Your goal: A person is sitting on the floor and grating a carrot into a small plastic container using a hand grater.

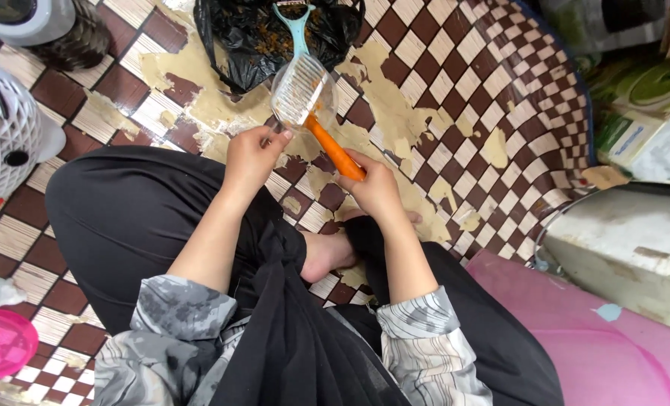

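I sit cross-legged on a checked floor mat. My right hand [372,184] grips an orange carrot [331,146], tip pointing up and left against a clear plastic grater [299,90] with a light blue handle. My left hand [253,154] pinches the grater's lower left edge, holding it tilted over the mat. The grater's handle reaches toward a black plastic bag [237,45] holding peelings. My bare foot [327,252] rests below my hands.
A white slotted basket [4,139] stands at the left and a pink lid [0,342] at the lower left. A dark jar [64,37] sits top left. A pale box [628,248] and a pink mat [590,338] lie at the right.
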